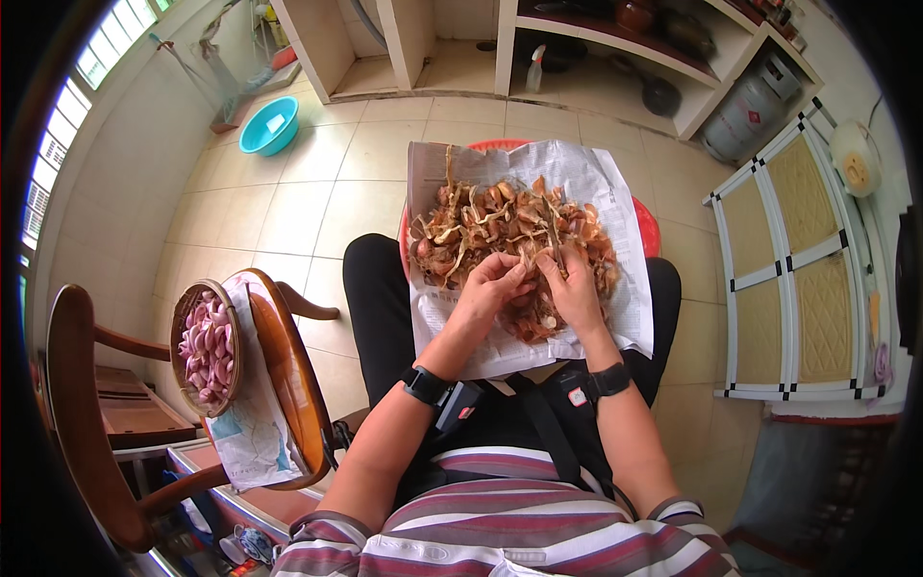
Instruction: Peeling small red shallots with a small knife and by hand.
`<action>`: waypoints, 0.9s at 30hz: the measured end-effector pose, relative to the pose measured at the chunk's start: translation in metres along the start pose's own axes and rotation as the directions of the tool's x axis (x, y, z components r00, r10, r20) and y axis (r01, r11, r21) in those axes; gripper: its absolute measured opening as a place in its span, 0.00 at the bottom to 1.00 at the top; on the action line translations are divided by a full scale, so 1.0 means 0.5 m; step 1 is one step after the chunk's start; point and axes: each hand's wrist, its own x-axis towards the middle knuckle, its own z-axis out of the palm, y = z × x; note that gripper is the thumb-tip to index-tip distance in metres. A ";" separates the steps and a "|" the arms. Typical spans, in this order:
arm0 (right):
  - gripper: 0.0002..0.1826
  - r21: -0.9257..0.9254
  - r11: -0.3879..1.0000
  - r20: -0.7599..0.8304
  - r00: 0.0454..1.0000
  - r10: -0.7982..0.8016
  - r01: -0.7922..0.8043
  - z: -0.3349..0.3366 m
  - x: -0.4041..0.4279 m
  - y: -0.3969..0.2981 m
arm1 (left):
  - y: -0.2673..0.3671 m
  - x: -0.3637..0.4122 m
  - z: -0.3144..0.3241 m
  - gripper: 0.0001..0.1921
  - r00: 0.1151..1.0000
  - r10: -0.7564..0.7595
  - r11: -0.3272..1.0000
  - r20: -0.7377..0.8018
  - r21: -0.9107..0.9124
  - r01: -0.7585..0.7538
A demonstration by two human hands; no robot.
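Note:
A pile of dry-skinned shallots [505,205] with papery husks and withered stems lies on a newspaper sheet [613,317] over my lap. Between the fingertips of my left hand [496,287] is a shallot [531,261], mostly hidden by the fingers and loose skin. My right hand [575,292] meets it from the other side, thumb close to the bulb. A thin, dark, knife-like tool [553,236] juts up from the right hand's grip, its blade pointing away from me. Below both hands, loose brown skins [533,328] rest on the paper.
Beneath the newspaper shows a red plastic basin [647,227]. On the wooden chair [288,375] at left, a woven basket [236,360] holds peeled pink shallots [208,346]. A turquoise basin [270,126] sits on the floor. A gas cylinder [750,108] and a panelled cabinet [793,267] stand right.

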 end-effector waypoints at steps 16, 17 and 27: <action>0.13 -0.032 0.998 -0.005 0.998 -0.056 0.056 0.004 -0.003 0.005 | -0.008 0.000 -0.004 0.12 0.998 0.025 0.998 0.061 0.057 -0.029; 0.13 -0.032 0.998 -0.004 0.998 -0.056 0.056 0.004 -0.003 0.006 | -0.011 0.001 -0.007 0.13 0.998 0.050 0.994 0.037 0.092 -0.053; 0.15 -0.076 0.997 -0.061 0.998 -0.020 0.016 0.008 -0.003 0.028 | 0.014 -0.006 0.007 0.14 0.995 -0.059 0.998 0.085 0.035 0.056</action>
